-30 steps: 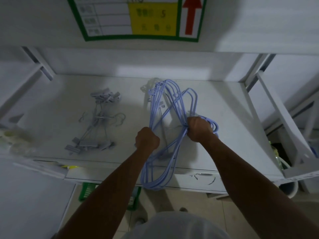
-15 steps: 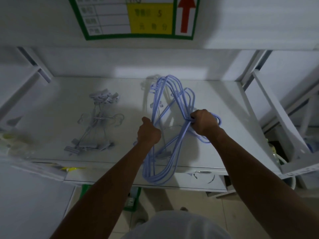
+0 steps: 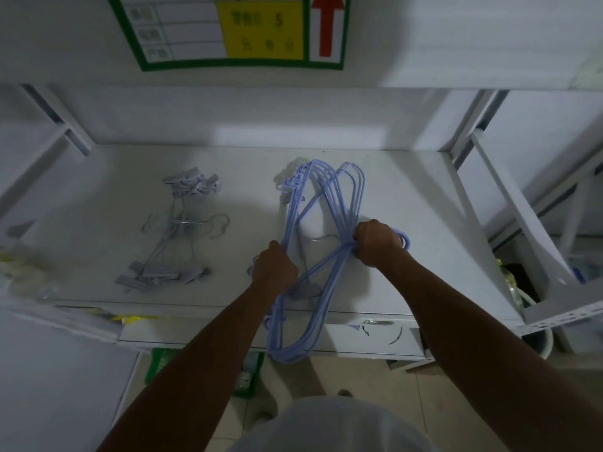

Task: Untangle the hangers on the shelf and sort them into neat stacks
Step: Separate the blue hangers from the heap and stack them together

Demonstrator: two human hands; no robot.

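Left hand and right hand, fingers curled tight, grip a tangled bundle of lilac coated-wire hangers overhanging the white shelf's front edge, with what looks like a grey clip-hanger pile lying well apart, leftward.

Green-bordered sign with yellow panel and red arrow, green crate, white bucket

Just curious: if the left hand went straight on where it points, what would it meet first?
The left hand would meet the far loops of the lilac wire hangers it grips, then the white back wall; depth unclear.
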